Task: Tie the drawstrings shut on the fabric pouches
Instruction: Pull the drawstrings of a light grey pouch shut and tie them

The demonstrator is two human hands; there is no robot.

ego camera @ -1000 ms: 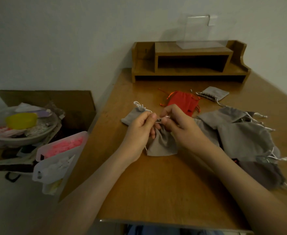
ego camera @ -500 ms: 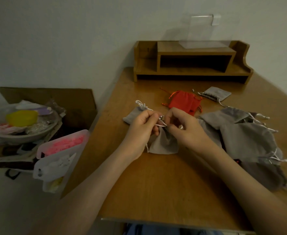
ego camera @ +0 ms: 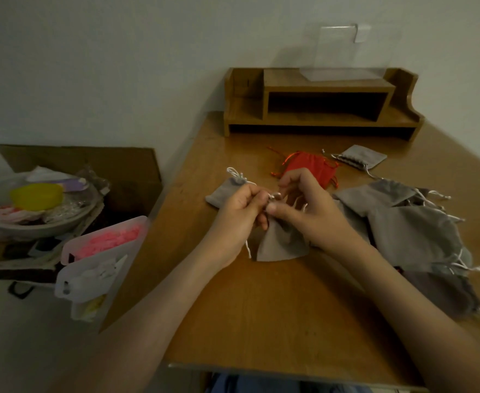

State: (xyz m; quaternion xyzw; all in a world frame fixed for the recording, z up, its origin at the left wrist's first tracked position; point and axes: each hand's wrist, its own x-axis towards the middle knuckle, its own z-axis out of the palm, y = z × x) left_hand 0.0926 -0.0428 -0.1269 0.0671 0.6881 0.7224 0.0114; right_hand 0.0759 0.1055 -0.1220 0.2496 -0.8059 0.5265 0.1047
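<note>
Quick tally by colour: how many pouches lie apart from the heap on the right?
Grey: 3 (held grey pouch, left grey pouch, far grey pouch)
Red: 1 that I can make out (red pouch)
Total: 4

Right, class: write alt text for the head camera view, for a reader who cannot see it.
A left hand and a right hand pinch the white drawstring at the top of a small grey pouch on a wooden desk. Another grey pouch lies just left of it, a red pouch behind, and a pile of grey pouches to the right.
</note>
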